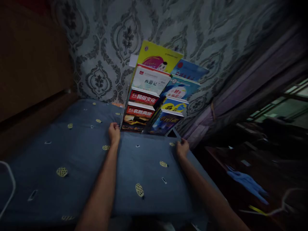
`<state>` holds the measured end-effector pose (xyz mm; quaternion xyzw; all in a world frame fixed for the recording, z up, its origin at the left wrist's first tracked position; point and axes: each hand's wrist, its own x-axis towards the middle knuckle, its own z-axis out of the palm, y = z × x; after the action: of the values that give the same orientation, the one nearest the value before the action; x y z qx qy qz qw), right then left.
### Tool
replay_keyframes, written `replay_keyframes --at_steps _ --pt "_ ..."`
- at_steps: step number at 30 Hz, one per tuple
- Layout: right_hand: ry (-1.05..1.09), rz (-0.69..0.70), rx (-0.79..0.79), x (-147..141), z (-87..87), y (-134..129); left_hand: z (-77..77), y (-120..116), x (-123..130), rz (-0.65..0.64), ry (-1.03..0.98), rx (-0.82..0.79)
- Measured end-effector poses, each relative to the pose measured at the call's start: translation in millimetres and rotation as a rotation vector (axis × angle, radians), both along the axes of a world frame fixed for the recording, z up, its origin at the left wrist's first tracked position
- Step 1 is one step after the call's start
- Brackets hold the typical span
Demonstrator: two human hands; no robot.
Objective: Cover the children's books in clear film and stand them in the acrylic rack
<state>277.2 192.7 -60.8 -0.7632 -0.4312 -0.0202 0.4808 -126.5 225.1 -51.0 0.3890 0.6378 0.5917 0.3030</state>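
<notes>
A tiered book rack (172, 133) stands on the blue cloth against the wall, filled with two columns of books. In the left column are a yellow picture book (154, 57), a pale book (151, 80) and two red-and-black books (138, 117). Blue covers, one with yellow on it, fill the right column, with a dark blue book (166, 123) in front. My left hand (114, 132) is closed at the rack's front left edge. At its front right corner, my right hand (183, 147) is closed too; the fingertips of both are partly hidden.
The blue cloth (84, 179) has a pineapple print. A brown wooden panel (31, 57) rises at the left and a curtain (204, 125) hangs at the right. A blue cloth-like item (247, 184) lies on the dark surface lower right. A white cable (11, 183) curves at the left.
</notes>
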Motion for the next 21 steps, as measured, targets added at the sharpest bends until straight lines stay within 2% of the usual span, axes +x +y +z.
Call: replay_keyframes --at_steps 5,8,11,14,17,19,21 --pt "-0.008 -0.006 -0.189 -14.0 20.3 13.8 5.6 -6.9 0.6 0.025 0.031 0.038" --pt "0.001 0.026 -0.203 -19.7 32.6 21.7 8.6 -12.0 1.2 0.04 0.05 0.077" --pt "0.029 0.043 -0.151 -15.3 39.1 25.1 11.4 -16.2 1.6 0.054 0.07 0.115" --pt "0.064 0.062 -0.036 -5.2 42.6 23.7 18.1 -19.1 1.6 0.085 0.102 0.16" --pt "0.083 0.089 0.113 -5.5 50.8 17.1 34.1 -18.9 2.3 0.122 0.148 0.227" --pt "0.055 0.147 0.247 -20.8 62.2 8.3 51.0 -16.3 4.5 0.13 0.182 0.278" --pt "-0.047 0.34 0.528 -50.3 78.2 -3.5 71.3 -12.1 8.7 0.12 0.207 0.343"
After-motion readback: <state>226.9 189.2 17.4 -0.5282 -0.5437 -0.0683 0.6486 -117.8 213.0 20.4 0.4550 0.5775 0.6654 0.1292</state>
